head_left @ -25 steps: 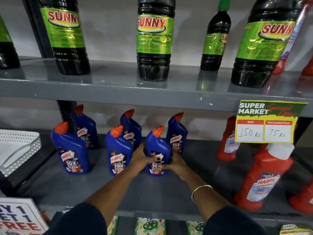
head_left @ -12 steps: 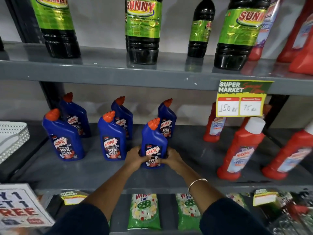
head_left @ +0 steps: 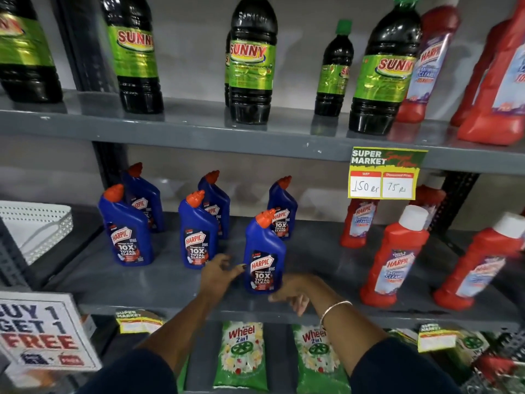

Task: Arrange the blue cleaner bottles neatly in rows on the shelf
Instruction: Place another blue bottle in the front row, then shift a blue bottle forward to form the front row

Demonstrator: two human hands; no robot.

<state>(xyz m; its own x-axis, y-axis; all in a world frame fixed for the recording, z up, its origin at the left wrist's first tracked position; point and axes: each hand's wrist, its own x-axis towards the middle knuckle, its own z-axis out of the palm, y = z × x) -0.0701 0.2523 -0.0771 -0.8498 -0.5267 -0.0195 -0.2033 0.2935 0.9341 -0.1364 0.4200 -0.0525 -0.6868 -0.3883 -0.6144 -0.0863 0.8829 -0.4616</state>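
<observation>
Several blue cleaner bottles with orange caps stand upright on the grey middle shelf (head_left: pixel 159 280) in two rows. The front row holds a left bottle (head_left: pixel 126 227), a middle bottle (head_left: pixel 197 233) and a right bottle (head_left: pixel 264 254) nearest the edge. Three more stand behind them, the rightmost back bottle (head_left: pixel 282 209) behind the front right one. My left hand (head_left: pixel 218 273) is just left of the front right bottle, fingertips close to its label. My right hand (head_left: pixel 292 290) hovers at its lower right, off the bottle. Both hands hold nothing, fingers apart.
Red cleaner bottles (head_left: pixel 395 257) stand to the right on the same shelf. A price tag (head_left: pixel 383 174) hangs from the upper shelf, which carries black bottles (head_left: pixel 251 64). A white perforated basket (head_left: pixel 34 226) sits left. Green detergent packets (head_left: pixel 244 356) lie below.
Both hands held the front right blue bottle and drew it toward the shelf edge; now they have let go and pulled back. The camera view has shifted.
</observation>
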